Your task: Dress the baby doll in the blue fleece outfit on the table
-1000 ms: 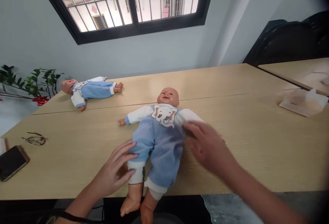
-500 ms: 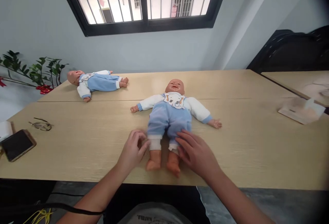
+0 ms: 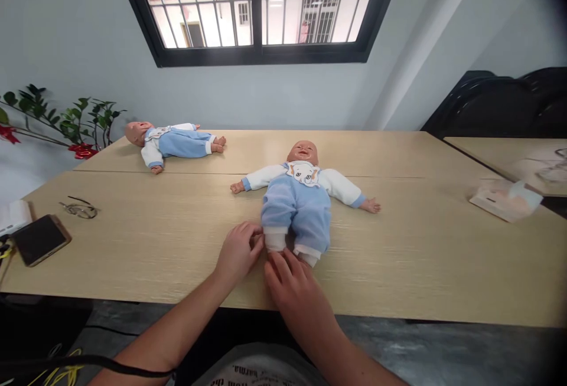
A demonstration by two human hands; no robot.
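Observation:
A baby doll (image 3: 296, 197) in a blue and white outfit with an animal-face bib lies on its back, arms spread, feet toward me. My left hand (image 3: 240, 250) is at the cuff of the doll's leg on the left, fingers curled against its outer edge; what the fingertips grip is too small to tell. Over the doll's feet lies my right hand (image 3: 295, 288), fingers bent at the lower edge of the cuffs. It covers the feet, and its fingertips are partly hidden. Both white cuffs show above it.
A second doll (image 3: 181, 143) in similar clothes lies at the back left of the table (image 3: 420, 244). Glasses (image 3: 80, 209) and a phone (image 3: 41, 239) rest at the left. A tissue pack (image 3: 505, 200) lies at the right. A plant (image 3: 73, 120) stands beyond the left edge.
My right hand has moved left, from the outer side of the leg on the right to over the feet. My left hand stays beside the cuff. The camera view has shifted slightly.

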